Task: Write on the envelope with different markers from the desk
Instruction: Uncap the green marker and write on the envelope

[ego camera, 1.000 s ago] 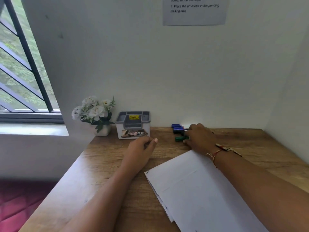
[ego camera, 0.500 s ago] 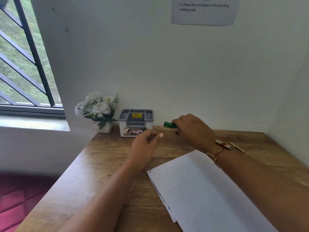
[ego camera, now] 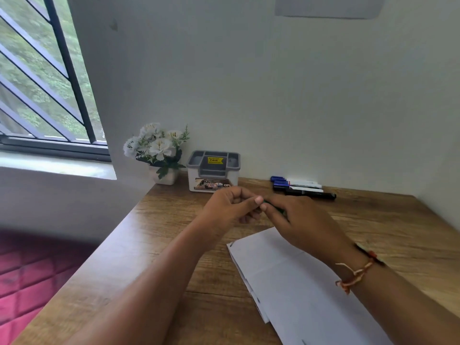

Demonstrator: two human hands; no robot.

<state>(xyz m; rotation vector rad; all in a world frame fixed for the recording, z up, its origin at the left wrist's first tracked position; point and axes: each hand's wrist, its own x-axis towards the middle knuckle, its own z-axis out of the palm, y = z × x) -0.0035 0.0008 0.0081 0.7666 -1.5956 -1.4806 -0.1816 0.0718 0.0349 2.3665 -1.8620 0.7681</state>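
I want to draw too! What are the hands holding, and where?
A green marker, mostly hidden: the right hand wraps round its barrel, and the left hand pinches the end sticking out.

White wall [ego camera: 261,83], barred window [ego camera: 42,78] left, wooden desk [ego camera: 154,245], red floor [ego camera: 27,277].

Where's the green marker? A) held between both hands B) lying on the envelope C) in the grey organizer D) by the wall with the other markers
A: the right hand holds the green marker and the left hand pinches its end, above the desk.
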